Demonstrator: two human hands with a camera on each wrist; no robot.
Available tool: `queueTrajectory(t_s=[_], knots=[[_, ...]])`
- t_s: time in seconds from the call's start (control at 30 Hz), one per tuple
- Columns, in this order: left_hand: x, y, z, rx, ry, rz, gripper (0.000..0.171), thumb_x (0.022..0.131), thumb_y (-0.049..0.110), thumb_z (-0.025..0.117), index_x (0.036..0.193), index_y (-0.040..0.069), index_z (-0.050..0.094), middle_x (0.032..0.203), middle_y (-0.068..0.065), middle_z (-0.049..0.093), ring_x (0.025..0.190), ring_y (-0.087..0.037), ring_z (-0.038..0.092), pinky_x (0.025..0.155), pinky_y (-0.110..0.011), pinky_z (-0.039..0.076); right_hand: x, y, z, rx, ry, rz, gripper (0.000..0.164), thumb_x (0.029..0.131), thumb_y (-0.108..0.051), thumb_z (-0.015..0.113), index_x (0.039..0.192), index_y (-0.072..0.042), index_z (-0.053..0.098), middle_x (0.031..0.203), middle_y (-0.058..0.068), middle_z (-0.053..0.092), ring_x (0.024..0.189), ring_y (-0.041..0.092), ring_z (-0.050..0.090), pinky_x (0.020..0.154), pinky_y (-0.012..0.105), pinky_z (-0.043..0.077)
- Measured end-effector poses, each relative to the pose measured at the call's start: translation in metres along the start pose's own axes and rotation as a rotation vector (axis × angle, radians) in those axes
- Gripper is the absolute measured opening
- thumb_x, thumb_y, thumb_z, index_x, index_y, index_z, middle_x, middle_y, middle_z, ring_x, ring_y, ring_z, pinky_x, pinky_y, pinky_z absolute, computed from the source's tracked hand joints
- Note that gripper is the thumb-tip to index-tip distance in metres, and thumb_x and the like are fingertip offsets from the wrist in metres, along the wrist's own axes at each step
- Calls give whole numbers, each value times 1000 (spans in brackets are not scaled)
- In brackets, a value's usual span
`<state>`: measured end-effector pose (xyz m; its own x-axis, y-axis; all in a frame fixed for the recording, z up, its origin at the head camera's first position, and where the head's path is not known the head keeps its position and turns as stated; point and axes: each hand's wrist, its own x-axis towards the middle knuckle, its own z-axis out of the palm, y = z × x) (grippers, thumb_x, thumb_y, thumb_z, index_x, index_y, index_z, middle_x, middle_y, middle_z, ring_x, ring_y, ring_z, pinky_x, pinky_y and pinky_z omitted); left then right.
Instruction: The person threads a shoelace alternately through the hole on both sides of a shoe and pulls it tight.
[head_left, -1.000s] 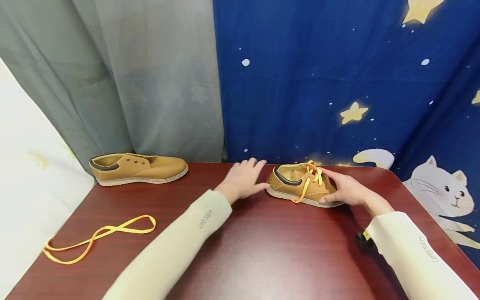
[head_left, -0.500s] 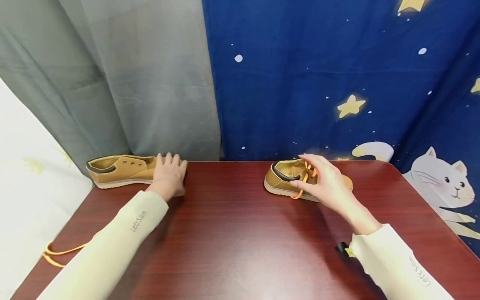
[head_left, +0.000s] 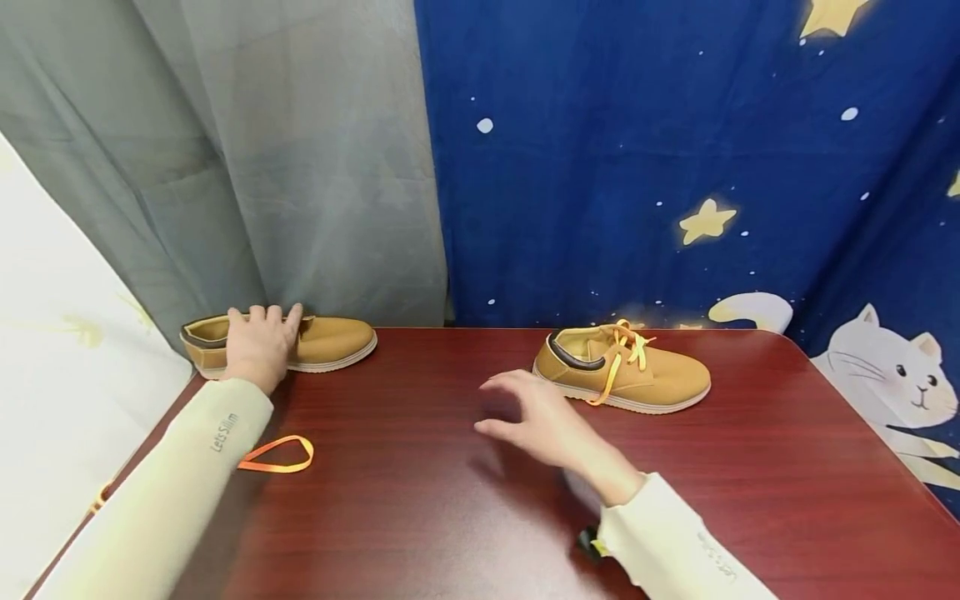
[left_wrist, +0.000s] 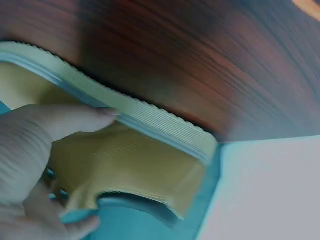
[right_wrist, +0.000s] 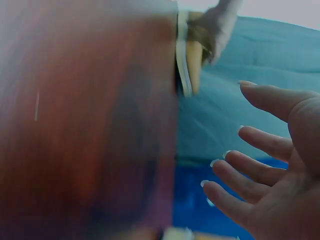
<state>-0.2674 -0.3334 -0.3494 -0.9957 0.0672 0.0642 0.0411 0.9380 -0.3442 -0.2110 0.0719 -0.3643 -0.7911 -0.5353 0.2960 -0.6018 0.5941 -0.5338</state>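
At the back left of the table stands a tan lace-up shoe (head_left: 341,340) without a lace. My left hand (head_left: 258,343) spans its middle from above. In the left wrist view the thumb (left_wrist: 85,120) lies along the shoe's near side by the pale sole (left_wrist: 150,117), with the fingers over the far side. A second tan shoe (head_left: 675,379), threaded with a yellow-orange lace (head_left: 637,354), stands at the back right, its toe to the right. My right hand (head_left: 547,421) hovers in front of its heel, fingers loosely bent and holding nothing.
A loose orange shoelace (head_left: 281,468) lies on the left of the dark red table (head_left: 420,500), partly hidden by the left sleeve (head_left: 202,450). Grey (head_left: 337,167) and blue curtains (head_left: 555,192) hang behind the back edge.
My left hand has moved left from near the laced shoe, past the unlaced shoe's toe, onto its middle. The right hand has let go of the laced shoe and moved left, towards me.
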Motion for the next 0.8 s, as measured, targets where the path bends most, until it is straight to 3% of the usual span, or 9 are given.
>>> queueTrajectory(t_s=[0.2, 0.4, 0.5, 0.67, 0.8], knots=[[5, -13, 7, -68, 93, 47, 34, 84, -4, 67, 115, -6, 52, 107, -33, 58, 104, -52, 55, 87, -65, 45, 16, -8, 29, 162, -131, 56, 46, 88, -33, 78, 125, -10, 67, 123, 6, 70, 113, 24, 68, 98, 42, 53], [13, -6, 11, -82, 125, 56, 19, 83, -1, 67, 99, -6, 57, 95, -30, 61, 91, -49, 58, 77, -60, 47, 31, -8, 45, 271, -213, 179, 54, 89, -35, 76, 133, -8, 61, 129, 10, 68, 113, 24, 70, 99, 40, 54], [17, -6, 10, -103, 148, 70, 11, 79, -2, 67, 84, -4, 59, 84, -28, 64, 80, -47, 62, 71, -59, 51, 38, -7, 53, 369, -226, 260, 57, 89, -33, 76, 136, -7, 58, 129, 13, 68, 104, 23, 73, 91, 37, 57], [15, -9, 4, -154, 138, 117, 19, 76, -4, 67, 67, 5, 53, 70, -20, 65, 65, -41, 63, 61, -58, 53, 48, -7, 65, 649, -232, 401, 60, 91, -25, 76, 141, -1, 51, 125, 18, 66, 85, 23, 74, 73, 34, 62], [13, -2, -3, -159, 116, 162, 22, 78, -5, 66, 67, 9, 53, 69, -15, 64, 64, -37, 62, 61, -56, 53, 56, -7, 70, 792, -224, 476, 63, 93, -23, 74, 144, 1, 47, 120, 18, 66, 92, 24, 74, 74, 36, 62]])
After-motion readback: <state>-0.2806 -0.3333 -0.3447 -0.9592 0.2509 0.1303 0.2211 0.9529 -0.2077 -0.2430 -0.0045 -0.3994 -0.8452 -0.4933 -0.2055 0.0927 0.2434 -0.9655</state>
